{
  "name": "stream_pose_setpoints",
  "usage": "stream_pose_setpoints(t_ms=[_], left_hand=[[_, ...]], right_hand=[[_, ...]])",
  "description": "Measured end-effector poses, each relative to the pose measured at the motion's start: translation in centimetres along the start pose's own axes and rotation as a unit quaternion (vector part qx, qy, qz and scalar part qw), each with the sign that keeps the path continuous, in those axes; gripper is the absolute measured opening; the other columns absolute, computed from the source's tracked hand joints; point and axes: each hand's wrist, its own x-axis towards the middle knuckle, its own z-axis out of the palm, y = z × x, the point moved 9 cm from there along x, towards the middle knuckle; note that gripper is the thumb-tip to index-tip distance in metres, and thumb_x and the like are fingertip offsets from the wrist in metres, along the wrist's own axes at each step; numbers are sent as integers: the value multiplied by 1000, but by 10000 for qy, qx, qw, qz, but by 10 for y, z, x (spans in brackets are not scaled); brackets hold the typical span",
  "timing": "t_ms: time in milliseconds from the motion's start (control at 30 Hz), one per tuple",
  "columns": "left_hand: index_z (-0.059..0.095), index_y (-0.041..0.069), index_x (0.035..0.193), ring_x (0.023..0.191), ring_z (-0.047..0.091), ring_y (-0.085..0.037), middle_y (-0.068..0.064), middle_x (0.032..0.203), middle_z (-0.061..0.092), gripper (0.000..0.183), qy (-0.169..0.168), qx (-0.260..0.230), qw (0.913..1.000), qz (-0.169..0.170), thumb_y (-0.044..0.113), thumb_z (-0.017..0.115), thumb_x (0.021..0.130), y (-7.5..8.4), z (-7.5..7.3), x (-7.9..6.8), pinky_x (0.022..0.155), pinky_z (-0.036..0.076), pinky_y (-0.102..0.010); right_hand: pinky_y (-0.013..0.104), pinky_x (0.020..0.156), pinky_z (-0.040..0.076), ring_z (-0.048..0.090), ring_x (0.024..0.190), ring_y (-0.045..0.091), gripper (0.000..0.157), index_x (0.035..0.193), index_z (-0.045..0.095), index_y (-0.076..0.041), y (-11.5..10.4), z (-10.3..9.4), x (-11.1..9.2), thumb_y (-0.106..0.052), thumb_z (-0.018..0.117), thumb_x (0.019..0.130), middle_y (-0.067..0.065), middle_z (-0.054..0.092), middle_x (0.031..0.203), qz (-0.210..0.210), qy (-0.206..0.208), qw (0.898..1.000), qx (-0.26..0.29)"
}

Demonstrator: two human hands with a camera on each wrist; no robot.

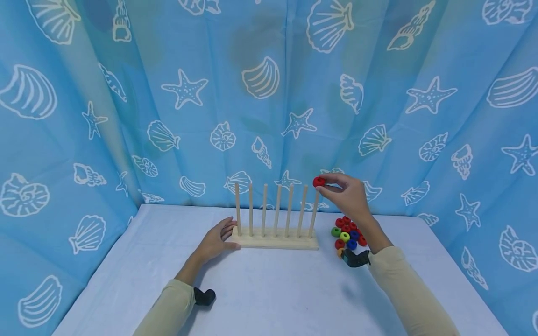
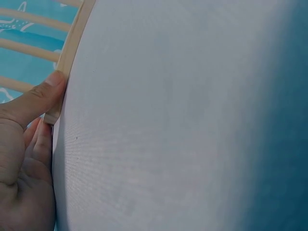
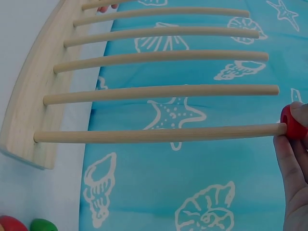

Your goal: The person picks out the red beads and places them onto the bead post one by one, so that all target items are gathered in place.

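Note:
A wooden peg stand with a row of several upright pegs is on the white table. My left hand grips the left end of its base, the thumb pressed along the near edge and the other fingers round the end. My right hand pinches a red bead between thumb and fingertips. The bead is at the tip of the rightmost peg, its hole facing the peg end. Whether the tip has entered the hole, I cannot tell. All the pegs are bare.
Loose beads in red, green, yellow, blue and orange lie in a cluster right of the stand, below my right forearm. Behind the table hangs a blue curtain with white shell and starfish prints.

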Motion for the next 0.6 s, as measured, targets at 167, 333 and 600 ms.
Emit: stream_pose_setpoints(t_ms=[167, 333, 600], left_hand=[[34, 7, 151, 133, 46, -23, -7, 143, 50, 101, 36, 38, 10000, -32, 10, 90, 66, -1, 0, 0, 106, 42, -27], [34, 8, 151, 133, 47, -22, -6, 142, 51, 100, 69, 4, 10000, -9, 7, 89, 67, 0, 0, 0, 106, 42, -27], [33, 8, 151, 134, 46, -23, -7, 143, 50, 100, 37, -25, 10000, -39, 7, 88, 68, -1, 0, 2, 108, 41, -29]], right_hand=[[21, 84, 55, 68, 100, 33, 38, 121, 66, 0, 17, -1, 1, -12, 74, 87, 17, 66, 116, 139, 10, 9999, 70], [22, 84, 55, 69, 102, 26, 39, 122, 68, -6, 35, -3, 3, -21, 76, 86, 12, 67, 118, 131, 102, 9998, 61], [23, 84, 56, 69, 102, 27, 40, 121, 68, -6, 47, 2, -1, -23, 76, 86, 12, 67, 117, 265, 41, 9996, -10]])
